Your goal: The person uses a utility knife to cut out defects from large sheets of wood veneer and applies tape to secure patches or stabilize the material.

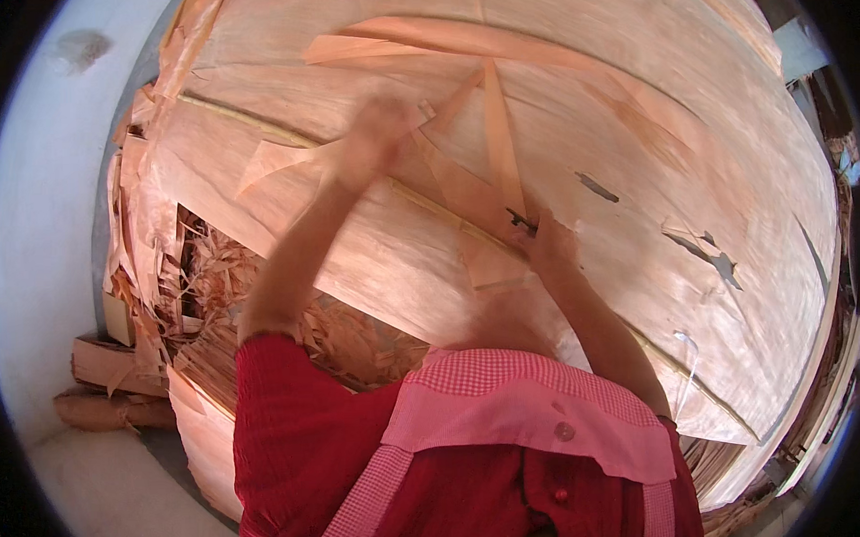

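Note:
A large pale-pink wood veneer sheet (pixel 401 260) lies before me, with loose veneer strips on it. My left hand (pixel 378 138) is above its far left part, smeared by motion. A small pale piece (pixel 426 110) shows at its fingertips; whether the hand grips it I cannot tell. Right of centre, my right hand (pixel 552 243) is closed around a small dark tool (pixel 521 220), mostly hidden by the fingers. Beside that tool ends a narrow veneer strip (pixel 501 133). A long thin yellowish stick (pixel 437 209) runs diagonally across the sheet, passing near both hands.
Veneer scraps (pixel 227 276) are heaped at the near left. A curved veneer strip (pixel 498 41) lies along the far side. Dark torn holes (pixel 699 250) show in the sheet at right. A white wall (pixel 40 235) stands at left, with wood pieces (pixel 116 365) by it.

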Demonstrator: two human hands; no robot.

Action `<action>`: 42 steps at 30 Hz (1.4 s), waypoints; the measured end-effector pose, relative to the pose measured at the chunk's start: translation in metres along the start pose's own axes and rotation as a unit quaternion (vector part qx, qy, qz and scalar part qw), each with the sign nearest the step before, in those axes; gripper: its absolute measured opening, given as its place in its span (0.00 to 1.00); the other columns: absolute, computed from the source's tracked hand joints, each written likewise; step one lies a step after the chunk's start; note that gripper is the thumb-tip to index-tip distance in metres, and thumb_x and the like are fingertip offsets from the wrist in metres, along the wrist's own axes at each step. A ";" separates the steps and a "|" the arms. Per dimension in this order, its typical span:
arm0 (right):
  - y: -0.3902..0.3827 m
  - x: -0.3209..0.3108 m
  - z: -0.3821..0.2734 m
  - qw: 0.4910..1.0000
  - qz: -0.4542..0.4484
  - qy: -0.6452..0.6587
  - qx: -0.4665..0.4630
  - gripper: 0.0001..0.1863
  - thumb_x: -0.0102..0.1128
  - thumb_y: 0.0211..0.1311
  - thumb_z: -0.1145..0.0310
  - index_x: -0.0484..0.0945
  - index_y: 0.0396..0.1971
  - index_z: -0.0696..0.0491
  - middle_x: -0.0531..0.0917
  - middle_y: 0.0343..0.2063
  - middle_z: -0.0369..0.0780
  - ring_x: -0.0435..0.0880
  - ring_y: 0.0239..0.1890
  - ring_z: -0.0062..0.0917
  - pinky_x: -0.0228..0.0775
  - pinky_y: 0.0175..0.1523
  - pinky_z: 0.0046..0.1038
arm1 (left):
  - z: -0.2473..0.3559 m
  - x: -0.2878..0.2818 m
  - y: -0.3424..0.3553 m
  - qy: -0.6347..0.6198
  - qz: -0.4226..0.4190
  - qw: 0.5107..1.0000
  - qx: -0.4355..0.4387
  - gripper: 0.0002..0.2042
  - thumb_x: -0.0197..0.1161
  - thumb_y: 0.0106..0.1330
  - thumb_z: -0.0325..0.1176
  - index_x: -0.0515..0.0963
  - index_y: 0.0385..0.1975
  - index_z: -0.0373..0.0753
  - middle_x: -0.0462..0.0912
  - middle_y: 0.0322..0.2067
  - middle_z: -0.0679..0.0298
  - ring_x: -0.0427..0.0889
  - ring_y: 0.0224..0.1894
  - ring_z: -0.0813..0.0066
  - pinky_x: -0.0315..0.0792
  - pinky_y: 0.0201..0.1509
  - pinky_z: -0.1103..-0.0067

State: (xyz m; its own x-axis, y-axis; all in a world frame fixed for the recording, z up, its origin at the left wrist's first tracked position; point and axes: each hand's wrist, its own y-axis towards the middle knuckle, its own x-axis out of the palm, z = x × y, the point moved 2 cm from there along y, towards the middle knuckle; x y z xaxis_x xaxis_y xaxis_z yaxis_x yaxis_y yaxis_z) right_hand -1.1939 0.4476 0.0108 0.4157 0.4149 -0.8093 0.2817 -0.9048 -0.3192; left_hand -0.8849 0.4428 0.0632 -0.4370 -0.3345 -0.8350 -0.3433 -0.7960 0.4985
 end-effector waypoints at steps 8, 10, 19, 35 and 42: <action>-0.008 0.010 -0.005 0.992 0.016 0.103 -0.065 0.14 0.59 0.50 0.61 0.74 0.32 0.55 0.79 0.25 0.47 0.79 0.30 0.38 0.68 0.34 0.36 | 0.104 0.068 -0.065 0.007 -0.120 0.992 0.028 0.16 0.54 0.49 0.32 0.72 0.40 0.38 0.73 0.43 0.58 0.71 0.48 0.61 0.65 0.52 0.66; -0.005 0.006 0.001 0.991 0.021 0.100 -0.090 0.14 0.58 0.51 0.60 0.74 0.32 0.54 0.79 0.25 0.46 0.79 0.30 0.38 0.68 0.34 0.36 | 0.104 0.059 -0.060 0.021 -0.123 0.990 0.065 0.14 0.55 0.47 0.31 0.74 0.35 0.39 0.74 0.40 0.60 0.72 0.44 0.63 0.66 0.48 0.69; 0.099 -0.136 0.094 0.985 0.013 -0.120 -0.122 0.11 0.56 0.53 0.58 0.75 0.33 0.48 0.80 0.26 0.41 0.79 0.29 0.36 0.69 0.35 0.36 | 0.163 0.082 0.021 -0.089 -0.155 0.983 0.041 0.19 0.59 0.55 0.35 0.71 0.47 0.39 0.69 0.49 0.59 0.63 0.57 0.57 0.55 0.61 0.63; 0.057 -0.064 0.112 0.985 -0.086 0.144 -0.030 0.17 0.46 0.58 0.73 0.64 0.49 0.52 0.78 0.20 0.41 0.79 0.21 0.26 0.69 0.24 0.27 | 0.144 0.196 0.078 -0.064 0.051 0.953 -0.291 0.16 0.51 0.52 0.21 0.74 0.42 0.39 0.75 0.43 0.60 0.69 0.49 0.58 0.65 0.53 0.74; 0.053 -0.051 0.065 0.982 -0.002 -0.173 -0.070 0.22 0.43 0.57 0.70 0.61 0.54 0.48 0.80 0.31 0.48 0.80 0.33 0.40 0.70 0.37 0.41 | 0.150 0.201 0.080 -0.042 0.078 0.971 -0.222 0.17 0.54 0.49 0.22 0.75 0.41 0.40 0.76 0.46 0.66 0.70 0.49 0.63 0.67 0.49 0.72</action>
State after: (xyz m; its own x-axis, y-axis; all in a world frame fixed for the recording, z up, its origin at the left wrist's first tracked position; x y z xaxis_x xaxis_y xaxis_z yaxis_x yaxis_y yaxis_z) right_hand -1.2560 0.3718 0.0035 0.1024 0.3392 -0.9351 0.4082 -0.8716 -0.2715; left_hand -1.1249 0.3873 -0.0295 -0.5272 -0.4408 -0.7265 0.1163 -0.8843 0.4521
